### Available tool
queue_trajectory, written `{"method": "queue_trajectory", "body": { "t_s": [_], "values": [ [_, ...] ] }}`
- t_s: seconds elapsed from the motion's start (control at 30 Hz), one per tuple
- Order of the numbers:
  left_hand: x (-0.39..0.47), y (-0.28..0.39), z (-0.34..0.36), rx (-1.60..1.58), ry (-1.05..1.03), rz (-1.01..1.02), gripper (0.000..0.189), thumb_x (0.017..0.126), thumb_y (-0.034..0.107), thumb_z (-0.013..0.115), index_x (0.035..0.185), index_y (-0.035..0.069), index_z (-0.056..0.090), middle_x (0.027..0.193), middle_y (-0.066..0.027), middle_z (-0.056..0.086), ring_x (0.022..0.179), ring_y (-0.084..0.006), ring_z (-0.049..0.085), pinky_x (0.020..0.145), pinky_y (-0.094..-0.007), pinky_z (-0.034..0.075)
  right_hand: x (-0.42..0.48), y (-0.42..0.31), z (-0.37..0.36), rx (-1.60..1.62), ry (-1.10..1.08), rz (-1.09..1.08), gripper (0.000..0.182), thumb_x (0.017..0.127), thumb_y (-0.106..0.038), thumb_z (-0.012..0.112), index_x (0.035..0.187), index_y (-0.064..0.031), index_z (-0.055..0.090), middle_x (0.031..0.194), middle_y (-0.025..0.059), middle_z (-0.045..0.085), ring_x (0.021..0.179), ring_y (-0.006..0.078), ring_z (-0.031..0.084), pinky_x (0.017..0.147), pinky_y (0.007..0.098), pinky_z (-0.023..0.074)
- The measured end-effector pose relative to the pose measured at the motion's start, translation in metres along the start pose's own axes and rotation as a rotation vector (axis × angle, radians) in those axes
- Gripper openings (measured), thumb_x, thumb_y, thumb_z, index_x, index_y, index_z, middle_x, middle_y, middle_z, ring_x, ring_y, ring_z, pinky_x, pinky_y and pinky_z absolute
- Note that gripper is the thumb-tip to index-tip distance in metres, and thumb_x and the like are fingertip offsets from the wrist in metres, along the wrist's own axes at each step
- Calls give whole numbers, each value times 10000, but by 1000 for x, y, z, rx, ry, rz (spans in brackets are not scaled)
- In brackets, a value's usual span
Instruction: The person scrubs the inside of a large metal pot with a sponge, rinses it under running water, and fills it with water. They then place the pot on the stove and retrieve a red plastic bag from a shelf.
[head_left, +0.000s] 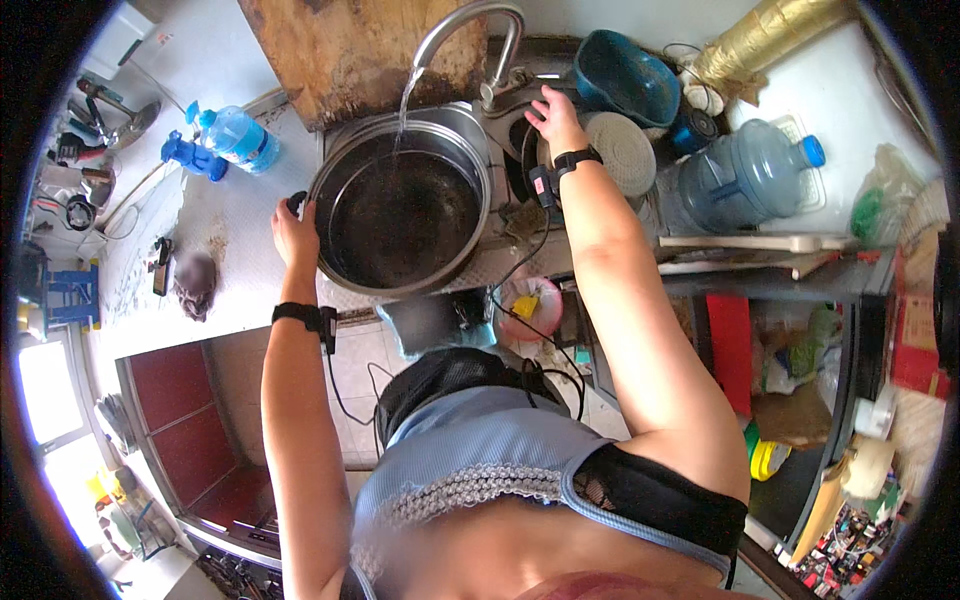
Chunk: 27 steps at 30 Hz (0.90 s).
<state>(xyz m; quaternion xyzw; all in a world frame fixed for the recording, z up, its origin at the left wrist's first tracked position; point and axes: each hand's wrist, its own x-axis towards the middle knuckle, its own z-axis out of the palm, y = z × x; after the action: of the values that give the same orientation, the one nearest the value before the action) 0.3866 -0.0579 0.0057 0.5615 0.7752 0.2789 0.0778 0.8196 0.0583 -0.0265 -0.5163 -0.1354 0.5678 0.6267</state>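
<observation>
A wide metal pot (469, 187) sits over the sink, and its inside bottom looks dark. From the curved metal faucet (469, 11) a thin stream of water (406, 105) falls into it. At the pot's left rim, my left hand (294, 229) grips a black side handle (297, 201). My right hand (556, 120) is raised to the right of the faucet base (491, 96), fingers spread and holding nothing. Whether it touches anything there cannot be made out. Just below and right of that hand lies a round, pale perforated lid or strainer (621, 154).
A teal plastic basin (626, 79) and a large water jug (742, 180) stand on the right. On the left counter are a blue pump bottle (240, 142), a dark cloth (195, 285) and a wooden board (360, 60) behind the sink. A pink-rimmed bin (551, 307) is below.
</observation>
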Motion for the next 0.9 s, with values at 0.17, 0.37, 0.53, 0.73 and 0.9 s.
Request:
{"method": "queue_trajectory", "body": {
  "t_s": [0.17, 0.37, 0.53, 0.73, 0.9],
  "values": [
    [-3, -5, -2, 33, 21, 1, 470, 749, 309, 625, 1105, 37, 483, 988, -154, 535, 913, -305, 525, 786, -383, 414, 39, 1, 8, -19, 167, -70, 495, 754, -103, 569, 1208, -150, 376, 1284, 89, 359, 1195, 238, 324, 876, 524, 324],
    [1, -10, 7, 16, 6, 20, 480, 752, 317, 621, 1110, 30, 480, 986, -158, 540, 906, -289, 534, 790, -377, 419, 41, -3, 7, -137, -20, -227, 543, 720, -47, 571, 1204, -147, 347, 1199, 72, 410, 1176, 224, 344, 939, 483, 250],
    [-4, 2, -1, 25, 38, -43, 487, 731, 283, 643, 1107, 19, 483, 982, -168, 544, 885, -298, 541, 779, -372, 430, -41, 5, 15, -606, -80, -178, 479, 811, -252, 548, 1221, -99, 355, 1156, 102, 461, 1016, 215, 475, 812, 406, 389],
    [-9, -6, 9, -48, 115, -41, 411, 725, 268, 645, 1047, 58, 498, 979, -192, 523, 897, -356, 525, 765, -410, 442, -118, 37, -16, -1173, -465, -105, 307, 887, -364, 444, 986, -78, 500, 619, 8, 514, 478, 89, 476, 369, 210, 364],
    [-20, 7, -5, -145, 63, -125, 392, 753, 256, 616, 1060, 69, 460, 1001, -204, 500, 931, -374, 503, 785, -425, 431, -171, 43, 6, -822, -304, 26, 200, 899, -289, 425, 896, -97, 481, 563, -26, 414, 388, 49, 339, 323, 181, 247]
  ]
}}
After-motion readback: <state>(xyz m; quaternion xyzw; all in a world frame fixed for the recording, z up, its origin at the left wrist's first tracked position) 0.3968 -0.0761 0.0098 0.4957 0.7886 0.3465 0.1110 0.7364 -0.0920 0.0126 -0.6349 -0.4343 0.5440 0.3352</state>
